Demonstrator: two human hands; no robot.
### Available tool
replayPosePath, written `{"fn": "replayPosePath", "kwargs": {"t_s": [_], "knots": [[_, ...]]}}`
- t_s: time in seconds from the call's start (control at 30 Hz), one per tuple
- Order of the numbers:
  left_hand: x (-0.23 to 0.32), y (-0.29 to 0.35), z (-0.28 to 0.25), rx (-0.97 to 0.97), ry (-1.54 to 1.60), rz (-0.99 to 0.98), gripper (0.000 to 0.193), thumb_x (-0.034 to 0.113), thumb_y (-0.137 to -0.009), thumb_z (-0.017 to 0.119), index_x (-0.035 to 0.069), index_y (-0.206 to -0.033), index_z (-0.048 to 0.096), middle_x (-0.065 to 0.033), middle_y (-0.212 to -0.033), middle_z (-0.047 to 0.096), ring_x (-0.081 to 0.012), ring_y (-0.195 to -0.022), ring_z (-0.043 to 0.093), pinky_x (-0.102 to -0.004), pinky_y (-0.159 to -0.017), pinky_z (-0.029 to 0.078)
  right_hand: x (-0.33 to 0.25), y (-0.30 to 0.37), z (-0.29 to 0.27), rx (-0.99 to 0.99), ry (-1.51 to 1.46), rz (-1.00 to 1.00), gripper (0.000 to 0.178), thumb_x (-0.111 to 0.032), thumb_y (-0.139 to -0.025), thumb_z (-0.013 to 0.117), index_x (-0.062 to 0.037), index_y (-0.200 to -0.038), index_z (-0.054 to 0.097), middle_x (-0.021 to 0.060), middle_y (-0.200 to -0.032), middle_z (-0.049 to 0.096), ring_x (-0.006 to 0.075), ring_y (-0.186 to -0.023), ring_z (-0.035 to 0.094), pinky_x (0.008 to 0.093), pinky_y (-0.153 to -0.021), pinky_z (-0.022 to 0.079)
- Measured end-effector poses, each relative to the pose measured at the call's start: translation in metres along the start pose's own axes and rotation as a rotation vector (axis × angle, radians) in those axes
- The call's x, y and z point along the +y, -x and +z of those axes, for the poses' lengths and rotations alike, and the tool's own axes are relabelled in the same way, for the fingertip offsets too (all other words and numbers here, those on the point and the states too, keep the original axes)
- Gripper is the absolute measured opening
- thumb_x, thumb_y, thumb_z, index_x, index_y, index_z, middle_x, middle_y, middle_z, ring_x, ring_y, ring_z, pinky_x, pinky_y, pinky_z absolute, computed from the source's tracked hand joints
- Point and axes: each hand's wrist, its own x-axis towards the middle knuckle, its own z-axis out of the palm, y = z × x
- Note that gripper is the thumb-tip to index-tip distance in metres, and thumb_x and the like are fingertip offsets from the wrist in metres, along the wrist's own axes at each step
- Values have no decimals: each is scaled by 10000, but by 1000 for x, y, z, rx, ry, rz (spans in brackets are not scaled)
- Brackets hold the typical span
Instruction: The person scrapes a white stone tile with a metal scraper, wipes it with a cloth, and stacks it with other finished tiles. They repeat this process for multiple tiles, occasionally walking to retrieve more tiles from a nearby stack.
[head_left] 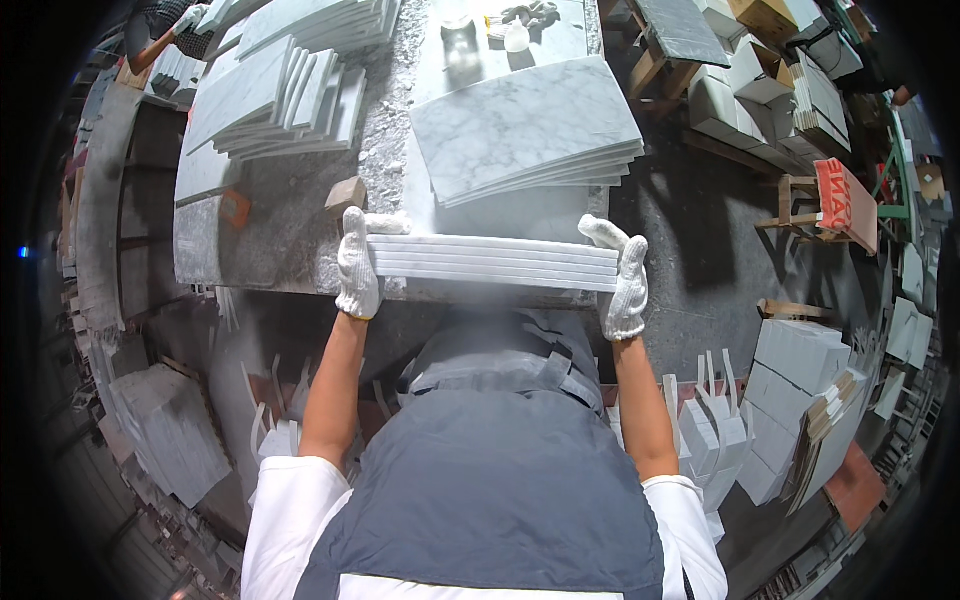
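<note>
Between my two gloved hands is a small stack of white marble tiles (490, 262), turned so that several long edges face me, at the near edge of the work table (290, 245). My left hand (358, 270), in a white knit glove, presses on the stack's left end. At the right end my right hand (625, 280), gloved the same way, grips the tiles with thumb and fingers around the corner. Just beyond lies a fanned pile of grey-veined marble tiles (530, 125). A small tan block (346, 195) sits near my left fingertips.
More marble tiles (280, 100) lean in stacks at the table's far left. Beyond the fanned pile are a clear bottle (460, 42) and spare gloves (530, 14). White boxes and wooden stands (797, 205) line the right side. Another person's gloved hand (190, 18) shows at upper left.
</note>
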Motion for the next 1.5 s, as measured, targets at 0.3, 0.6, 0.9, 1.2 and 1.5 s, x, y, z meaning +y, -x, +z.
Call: {"fn": "replayPosePath", "kwargs": {"t_s": [0.3, 0.6, 0.9, 1.2, 1.5], "knots": [[4, -2, -6, -100, -34, -13, 687, 632, -1061, 397, 20, -1031, 708, -110, -956, 738, -188, -850, 698, -326, -811, 559, 21, -4, 5, 61, -80, -104, 680, -561, -1100, 334, 17, -1091, 692, 158, -1092, 729, 272, -1086, 670, 427, -1110, 451], [-12, -11, -15, -55, -116, 90, 710, 645, -1065, 361, 23, -1033, 704, -102, -949, 733, -181, -876, 691, -333, -828, 557, 3, 3, 8, 22, -27, -14, 747, -632, -1078, 293, 5, -1164, 675, 162, -1195, 710, 276, -1162, 645, 413, -1103, 455], [-26, -17, -23, 63, -59, 161, 705, 610, -1089, 316, 29, -1007, 706, -70, -919, 715, -159, -869, 665, -312, -845, 530, 15, 9, -54, 18, 413, 107, 541, -199, -1026, 611, -8, -1505, 448, 141, -1412, 593, 243, -1259, 592, 385, -1120, 440], [-32, -22, -43, 262, 262, 84, 667, 549, -1094, 380, -39, -1221, 669, -159, -1096, 733, -253, -1066, 696, -406, -1019, 511, 45, -4, -56, -372, 885, -353, 615, -291, -985, 647, 7, -1481, 440, 160, -1278, 614, 230, -1197, 595, 348, -995, 524], [-50, 8, -81, -154, -510, 224, 893, 41, -868, 788, 77, -1604, 284, -130, -1480, 505, -259, -1396, 486, -385, -1174, 398, 49, -15, -48, -319, 801, -419, 435, -205, -925, 693, -35, -1298, 546, 75, -1122, 602, 197, -1054, 582, 334, -946, 493]]}}
